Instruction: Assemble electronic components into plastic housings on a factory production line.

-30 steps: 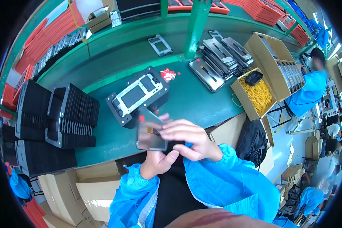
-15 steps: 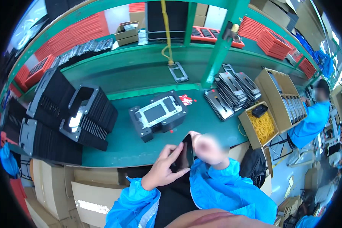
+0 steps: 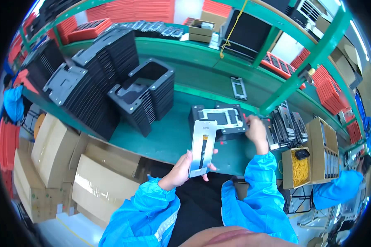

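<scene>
My left hand point(image 3: 178, 172) grips a phone screen panel point(image 3: 198, 154) by its lower part, fingers behind it and thumb along its left edge. Its silver back faces me, with a dark ribbon cable and an orange patch. Beyond it on the green bench sits a black fixture block point(image 3: 234, 107), with a light metal phone frame point(image 3: 212, 110) on top. At the block's right side my right hand point(image 3: 257, 131) reaches down, fingers bent together beside small red pieces point(image 3: 245, 116). What those fingertips hold, if anything, is too small to make out.
Tall stacks of black trays point(image 3: 84, 101) fill the bench's left. Thin phone parts point(image 3: 286, 123) are piled right of my right hand, near a box of yellow rubber bands point(image 3: 299, 171). A green post point(image 3: 292, 84) rises behind. A blue-clad person point(image 3: 336, 185) sits at far right.
My right hand has left the panel and reached out to the fixture's right side. The panel has turned from its dark face to its silver back. My view has swung left.
</scene>
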The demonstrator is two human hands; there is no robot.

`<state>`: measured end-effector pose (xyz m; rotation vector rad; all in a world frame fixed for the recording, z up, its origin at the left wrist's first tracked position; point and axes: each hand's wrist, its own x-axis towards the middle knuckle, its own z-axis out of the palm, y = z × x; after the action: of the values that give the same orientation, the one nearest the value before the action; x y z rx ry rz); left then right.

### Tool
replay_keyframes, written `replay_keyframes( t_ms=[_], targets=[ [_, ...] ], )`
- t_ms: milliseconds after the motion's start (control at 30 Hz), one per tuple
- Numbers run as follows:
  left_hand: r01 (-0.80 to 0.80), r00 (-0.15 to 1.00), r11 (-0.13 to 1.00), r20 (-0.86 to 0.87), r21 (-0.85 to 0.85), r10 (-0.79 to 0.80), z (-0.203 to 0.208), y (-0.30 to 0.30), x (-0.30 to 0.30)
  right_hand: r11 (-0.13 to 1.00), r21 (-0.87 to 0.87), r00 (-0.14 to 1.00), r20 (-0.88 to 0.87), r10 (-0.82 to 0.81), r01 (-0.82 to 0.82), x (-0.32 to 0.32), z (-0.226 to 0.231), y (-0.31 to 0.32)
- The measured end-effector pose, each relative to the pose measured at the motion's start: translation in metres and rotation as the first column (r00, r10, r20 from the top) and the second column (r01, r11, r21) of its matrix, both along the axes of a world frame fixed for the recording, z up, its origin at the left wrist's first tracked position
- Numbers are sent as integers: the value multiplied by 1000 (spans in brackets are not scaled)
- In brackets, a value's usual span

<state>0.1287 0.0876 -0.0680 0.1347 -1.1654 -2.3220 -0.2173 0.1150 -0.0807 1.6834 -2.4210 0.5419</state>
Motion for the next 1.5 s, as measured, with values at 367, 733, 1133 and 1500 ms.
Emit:
replay_keyframes(
  t_ms=[367,733,1133,1500],
  targets=[
    [39,989,986,-145,162,-15,15,-24,-9,674,-463,49,803,594,-576,118,128,4],
    [-155,970,969,155,-194,186,46,-39,-10,160,-53,65,755,652,-986,58,151,-19],
    [-72,604,199,116,-977,789,64,-87,-64,890,21,793,464,394,-455,-41,131,-14],
    [115,654,2,77,-993,753,48,-97,-120,892,16,854,300,426,-451,-54,89,-45]
  ],
)
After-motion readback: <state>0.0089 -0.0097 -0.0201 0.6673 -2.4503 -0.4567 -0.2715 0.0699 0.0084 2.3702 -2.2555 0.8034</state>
